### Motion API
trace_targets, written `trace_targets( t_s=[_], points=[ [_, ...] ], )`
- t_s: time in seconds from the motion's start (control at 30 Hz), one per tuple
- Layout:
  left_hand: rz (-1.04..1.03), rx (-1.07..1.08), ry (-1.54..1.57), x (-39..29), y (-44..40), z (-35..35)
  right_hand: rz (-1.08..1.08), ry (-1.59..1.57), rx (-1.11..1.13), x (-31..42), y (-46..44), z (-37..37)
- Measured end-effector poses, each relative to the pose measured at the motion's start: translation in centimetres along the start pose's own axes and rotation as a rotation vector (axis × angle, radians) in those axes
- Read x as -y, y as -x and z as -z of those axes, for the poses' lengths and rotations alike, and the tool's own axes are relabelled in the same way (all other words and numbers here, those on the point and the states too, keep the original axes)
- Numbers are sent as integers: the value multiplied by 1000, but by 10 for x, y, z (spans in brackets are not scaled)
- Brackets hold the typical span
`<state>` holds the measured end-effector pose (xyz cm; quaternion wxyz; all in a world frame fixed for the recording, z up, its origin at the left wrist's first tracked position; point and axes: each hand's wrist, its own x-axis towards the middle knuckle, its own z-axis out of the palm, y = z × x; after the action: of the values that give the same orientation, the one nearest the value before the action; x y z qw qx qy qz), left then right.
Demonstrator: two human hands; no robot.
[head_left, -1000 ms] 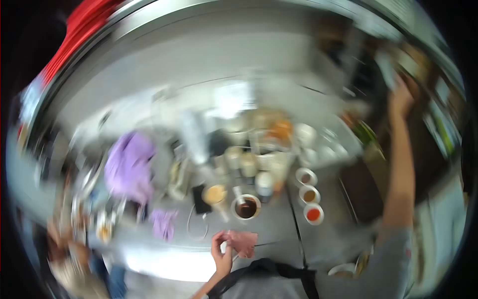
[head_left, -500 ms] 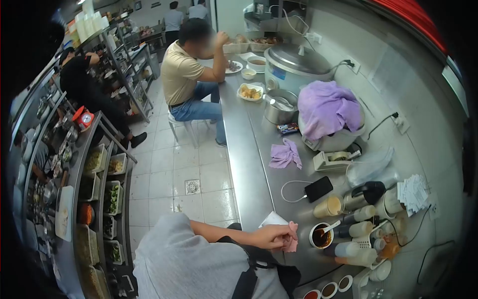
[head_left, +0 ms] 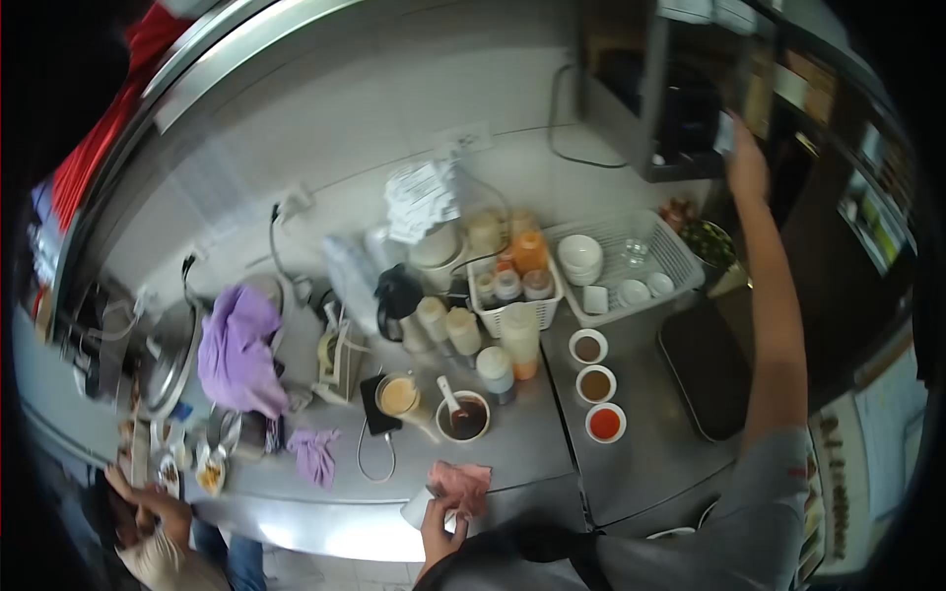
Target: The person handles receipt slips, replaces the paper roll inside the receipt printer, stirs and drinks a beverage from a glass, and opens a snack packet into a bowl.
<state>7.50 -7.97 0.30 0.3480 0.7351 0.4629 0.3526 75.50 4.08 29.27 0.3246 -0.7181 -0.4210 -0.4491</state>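
Note:
My left hand [head_left: 440,532] is at the counter's front edge, its fingers closed on a crumpled pink cloth [head_left: 461,483], with a white paper [head_left: 418,506] beside the fingers. My right arm stretches up to the upper right, where my right hand [head_left: 747,167] is at a dark machine on a metal shelf. A small pale piece shows at its fingertips; the grip is blurred. Beyond the cloth stands a bowl of dark sauce [head_left: 470,419] with a white spoon in it.
Three small sauce bowls [head_left: 595,384] line up near a dark tray [head_left: 705,369]. Farther back are squeeze bottles [head_left: 463,332], a basket of bottles and a white rack [head_left: 645,300] with bowls. A phone [head_left: 377,404] and purple cloths [head_left: 236,350] lie left; a seated person [head_left: 153,552] is lower left.
The view has swung from the seated person and aisle back to the counter and wall. My right hand, out of view half a second ago, shows at the upper right; my left hand still holds the cloth.

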Motion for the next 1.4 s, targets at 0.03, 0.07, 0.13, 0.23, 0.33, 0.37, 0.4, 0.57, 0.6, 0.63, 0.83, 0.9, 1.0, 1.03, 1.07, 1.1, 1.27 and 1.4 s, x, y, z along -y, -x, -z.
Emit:
trace_targets(
  t_s=[0.03, 0.07, 0.13, 0.23, 0.33, 0.37, 0.4, 0.57, 0.6, 0.63, 0.83, 0.9, 1.0, 1.03, 1.07, 1.1, 1.27, 1.4],
  points=[
    [-5, 8, -12, 2, 1, 1, -27, 66, 95, 4, -6, 5],
    [-23, 45, -46, 1, 0, 4, -88, 90, 138, 14, -6, 10],
    [-44, 98, -111, -4, -4, 8, -243, 114, 208, 28, -8, 18],
    [-115, 6, -285, -6, -6, 16, -188, 59, 18, 38, -5, 28],
    [-29, 2, -405, 5, -2, 25, 20, -79, -131, 48, -21, 45],
    [-4, -13, -463, 7, -2, 28, 103, -137, -168, 53, -30, 48],
    [-15, 30, -514, 27, 3, 29, 122, -224, -130, 58, -42, 46],
    [-19, 82, -565, 34, 8, 28, 391, -227, -84, 109, -74, 38],
    [-21, 70, -567, 36, 8, 29, 454, -34, 24, 116, -72, 32],
    [-14, 61, -561, 41, 10, 31, 474, 28, -14, 118, -70, 27],
    [21, 80, -589, 45, 6, 29, 621, 413, 246, 112, -70, 27],
    [29, 104, -568, 41, -7, 28, 674, 281, 207, 123, -61, 28],
    [59, 83, -538, 30, -24, 29, 557, 328, 253, 128, -56, 26],
    [80, 78, -499, 22, -29, 30, 528, 312, 212, 126, -49, 19],
    [69, 69, -480, 28, -30, 29, 503, 289, 170, 126, -45, 14],
    [64, 59, -485, 33, -29, 27, 492, 312, 134, 128, -43, 11],
    [42, 5, -469, 35, -31, 23, 508, 338, 71, 125, -43, -2],
    [9, -62, -512, 42, -29, 18, 493, 133, 180, 123, -58, 6]
  ],
)
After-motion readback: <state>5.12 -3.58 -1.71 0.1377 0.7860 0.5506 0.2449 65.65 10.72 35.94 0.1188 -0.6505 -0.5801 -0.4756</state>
